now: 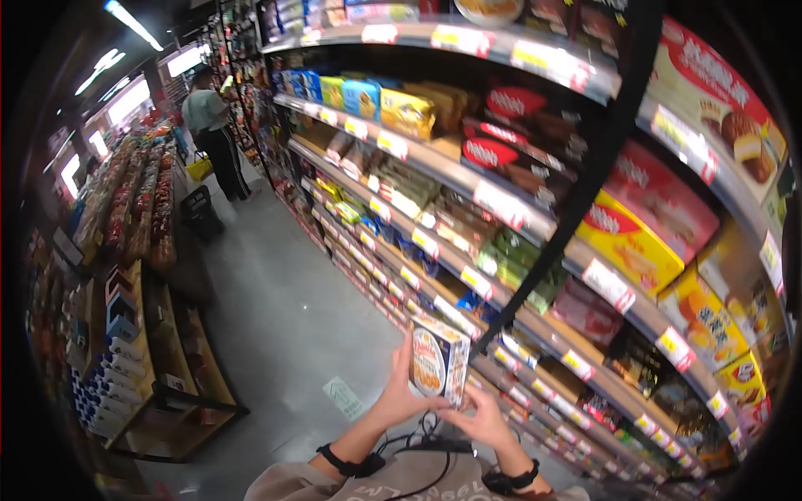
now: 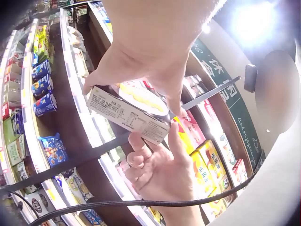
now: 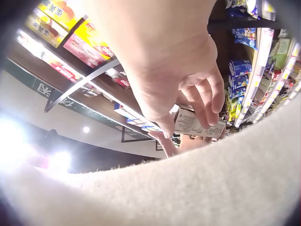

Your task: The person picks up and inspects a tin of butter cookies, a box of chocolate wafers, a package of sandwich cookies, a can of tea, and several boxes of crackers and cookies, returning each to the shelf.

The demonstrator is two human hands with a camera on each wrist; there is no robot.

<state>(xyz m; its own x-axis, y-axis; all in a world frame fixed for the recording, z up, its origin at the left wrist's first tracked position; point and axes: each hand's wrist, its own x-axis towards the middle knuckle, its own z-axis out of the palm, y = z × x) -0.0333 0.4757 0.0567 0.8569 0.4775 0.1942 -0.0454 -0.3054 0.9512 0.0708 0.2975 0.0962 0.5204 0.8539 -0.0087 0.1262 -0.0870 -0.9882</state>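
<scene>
I have a small box (image 1: pixel 439 363) held by both hands, low in the head view, in front of the wearer's torso. My left grip (image 1: pixel 403 391) is closed on the box, spanning it from thumb to fingers. My right grip (image 1: pixel 484 417) pinches its lower right corner; in the right wrist view its bent fingers lie over the printed panel.

In the head view the box's long axis runs up the picture, tilted slightly, its oval-marked front turned toward me and a narrower side showing at right. The left wrist view gives me a pale panel of fine print, too small to read, slanting down to the right.

Beside the hands, the shelves (image 1: pixel 401 149) carry rows of price tags and packets. Red ovals on the dark packs (image 1: pixel 510 102) and on the yellow carton (image 1: pixel 631 242) seem to read "nabati". A green sign (image 2: pixel 230 103) shows 休闲 and, below, "And enjoy every". A pale floor sign (image 1: pixel 344 398) bears an arrow. Farther down the aisle stands a person (image 1: pixel 213 125) near a yellow basket (image 1: pixel 200 167).
</scene>
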